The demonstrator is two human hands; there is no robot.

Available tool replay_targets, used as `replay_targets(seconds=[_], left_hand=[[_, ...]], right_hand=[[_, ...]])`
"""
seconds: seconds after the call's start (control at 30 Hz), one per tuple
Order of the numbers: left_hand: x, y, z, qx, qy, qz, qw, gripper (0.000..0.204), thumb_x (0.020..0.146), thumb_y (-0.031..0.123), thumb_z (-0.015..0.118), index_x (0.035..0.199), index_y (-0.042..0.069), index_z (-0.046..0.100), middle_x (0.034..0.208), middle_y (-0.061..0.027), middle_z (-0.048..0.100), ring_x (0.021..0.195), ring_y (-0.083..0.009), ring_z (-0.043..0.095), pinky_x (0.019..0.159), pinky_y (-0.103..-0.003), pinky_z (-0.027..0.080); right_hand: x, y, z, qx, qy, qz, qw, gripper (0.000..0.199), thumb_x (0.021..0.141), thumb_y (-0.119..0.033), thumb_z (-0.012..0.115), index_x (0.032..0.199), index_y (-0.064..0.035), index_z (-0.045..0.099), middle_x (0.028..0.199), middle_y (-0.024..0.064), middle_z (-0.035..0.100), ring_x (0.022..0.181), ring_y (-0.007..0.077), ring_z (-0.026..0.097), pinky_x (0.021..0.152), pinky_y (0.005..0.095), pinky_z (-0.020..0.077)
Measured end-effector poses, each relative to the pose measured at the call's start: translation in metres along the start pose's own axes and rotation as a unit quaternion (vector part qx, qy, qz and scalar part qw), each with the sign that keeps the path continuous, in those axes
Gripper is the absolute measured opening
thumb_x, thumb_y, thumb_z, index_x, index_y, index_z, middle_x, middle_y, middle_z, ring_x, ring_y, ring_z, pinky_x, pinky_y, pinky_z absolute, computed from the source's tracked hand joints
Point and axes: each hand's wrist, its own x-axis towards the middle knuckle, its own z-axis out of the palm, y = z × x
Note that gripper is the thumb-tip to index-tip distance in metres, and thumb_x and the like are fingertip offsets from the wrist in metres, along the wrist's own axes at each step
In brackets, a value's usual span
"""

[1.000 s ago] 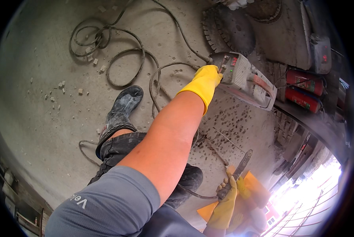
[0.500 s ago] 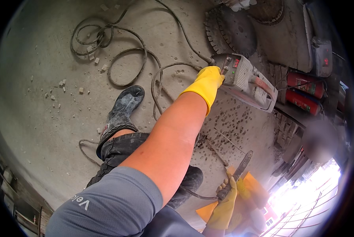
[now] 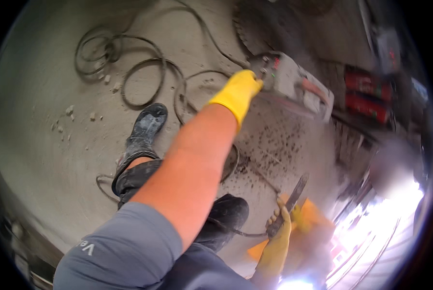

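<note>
The left hand (image 3: 238,92), in a yellow rubber glove, is stretched forward on a bare forearm and is pressed against the near end of a grey power saw (image 3: 294,84). The fingers are hidden behind the glove's back, so whether they are wrapped around a handle cannot be told. The saw is seen lying on the dusty concrete floor (image 3: 47,159), with an orange grip along its far side and a large toothed blade (image 3: 255,29) just beyond it. It is blurred.

The right hand (image 3: 280,223), likewise gloved in yellow, is held low at the person's right and is closed around the handle of a dark, narrow, flat tool (image 3: 290,203) that is tilted up and away; its kind cannot be made out. Something orange (image 3: 318,222) is seen just behind that hand.

A black cable (image 3: 129,63) is looped on the floor to the left of the saw, near small concrete chips (image 3: 71,111). A muddy rubber boot (image 3: 146,128) is planted beneath the outstretched arm. Red cases (image 3: 368,92) are set to the right of the saw.
</note>
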Motion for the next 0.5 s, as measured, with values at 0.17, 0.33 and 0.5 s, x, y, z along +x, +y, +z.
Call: replay_targets(seconds=[0.17, 0.33, 0.5], left_hand=[[0.006, -0.045, -0.027, -0.063, -0.069, -0.044, 0.995, 0.067, 0.095, 0.052, 0.075, 0.138, 0.001, 0.075, 0.130, -0.0225, 0.079, 0.124, -0.0371, 0.073, 0.106, -0.046, 0.055], [0.000, -0.100, -0.024, 0.233, -0.074, -0.027, 0.969, 0.062, 0.098, 0.052, 0.073, 0.133, 0.001, 0.075, 0.126, -0.0258, 0.078, 0.122, -0.0401, 0.073, 0.104, -0.047, 0.055], [-0.048, -0.052, 0.011, 0.387, -0.131, 0.015, 0.913, 0.048, 0.100, 0.044, 0.070, 0.123, 0.002, 0.078, 0.118, -0.0237, 0.079, 0.116, -0.0419, 0.074, 0.102, -0.048, 0.056]], right_hand=[[-0.004, 0.006, 0.004, -0.007, 0.033, -0.057, 0.998, 0.052, 0.105, -0.029, 0.075, 0.150, -0.0078, 0.062, 0.087, 0.0046, 0.066, 0.066, 0.0164, 0.062, 0.062, 0.0357, 0.0553], [-0.012, 0.024, -0.019, -0.018, 0.056, -0.088, 0.994, 0.053, 0.105, -0.022, 0.072, 0.152, -0.0017, 0.059, 0.094, 0.0143, 0.073, 0.066, 0.0198, 0.070, 0.062, 0.0363, 0.0628], [-0.015, 0.048, -0.042, 0.005, 0.030, -0.075, 0.997, 0.055, 0.102, -0.018, 0.075, 0.152, -0.0036, 0.057, 0.094, 0.0163, 0.074, 0.068, 0.0214, 0.072, 0.062, 0.0368, 0.0635]])
